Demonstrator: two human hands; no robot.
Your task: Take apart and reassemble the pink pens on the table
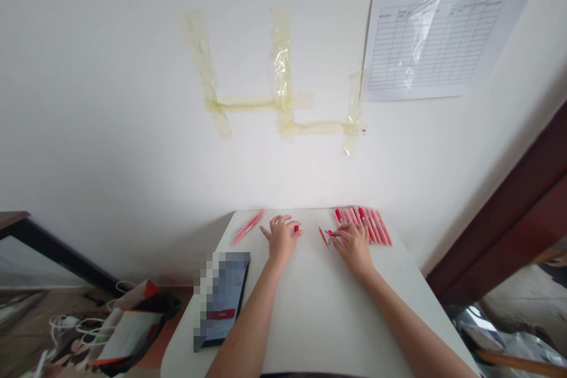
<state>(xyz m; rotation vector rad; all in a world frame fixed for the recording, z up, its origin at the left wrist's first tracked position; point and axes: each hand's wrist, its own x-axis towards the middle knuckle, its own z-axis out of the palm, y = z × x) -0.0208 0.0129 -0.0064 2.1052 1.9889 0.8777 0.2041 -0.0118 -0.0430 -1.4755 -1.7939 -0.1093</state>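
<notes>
White table [319,307], left hand [280,240] fingers [287,224] pinching one red cap [296,228], right hand [355,246] pinching one red pen [325,235], two pink pens [248,226]

readable text: none | wall sheet [443,41], upper right: ruled table, header words too small to read | dark device [230,301], lower left: screen blurred, red label illegible

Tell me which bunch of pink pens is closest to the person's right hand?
The long row of pens at the far right corner of the table; the right hand overlaps its edge. The other bunch, just a pair, lies far left.
</notes>
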